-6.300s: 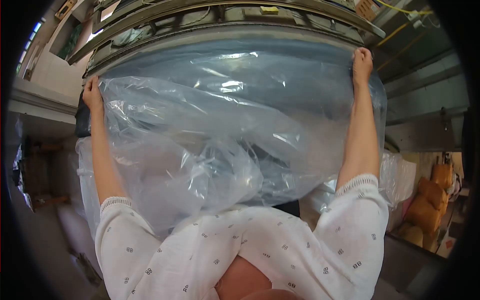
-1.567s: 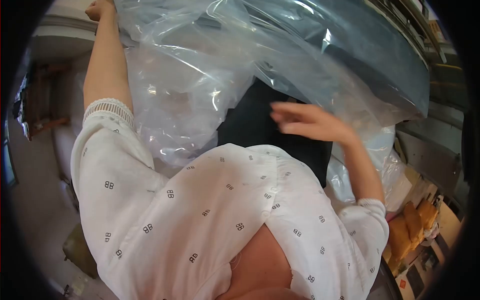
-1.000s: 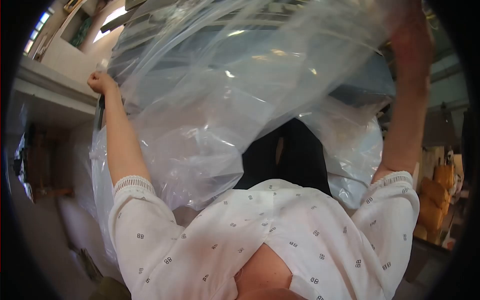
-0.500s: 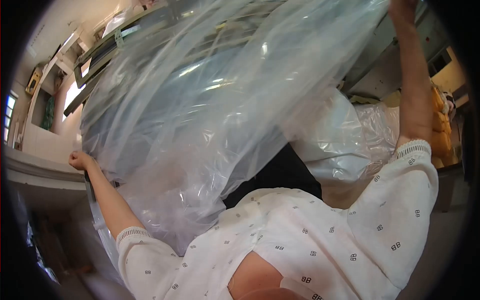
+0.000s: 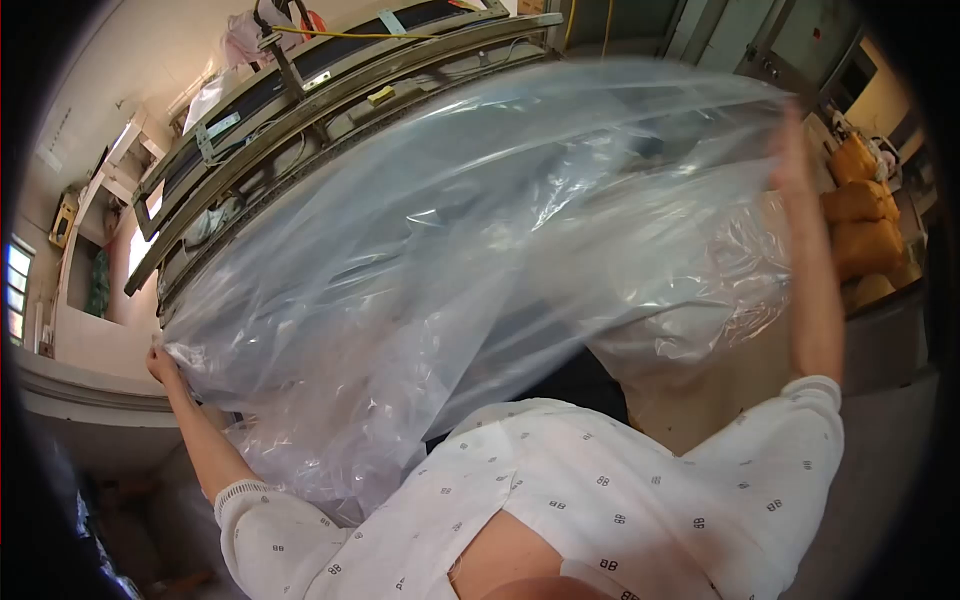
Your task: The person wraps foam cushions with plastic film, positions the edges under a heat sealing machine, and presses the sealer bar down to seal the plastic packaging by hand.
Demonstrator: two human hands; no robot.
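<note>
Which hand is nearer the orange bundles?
The right hand, blurred, at the right end of the clear plastic sheet; the left hand grips its opposite end, far from the orange bundles.

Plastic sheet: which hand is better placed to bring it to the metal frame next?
Probably the left hand: it grips the plastic sheet near the metal frame, while the blurred right hand is farther away.

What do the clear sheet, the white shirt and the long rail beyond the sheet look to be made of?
Clear sheet: thin, glossy plastic film, judging by see-through folds and sharp glints.
White shirt: matte, soft-draping fabric, perhaps cotton; fibre unclear.
Long rail: probably metal, dull finish, given its straight, hard edges.
</note>
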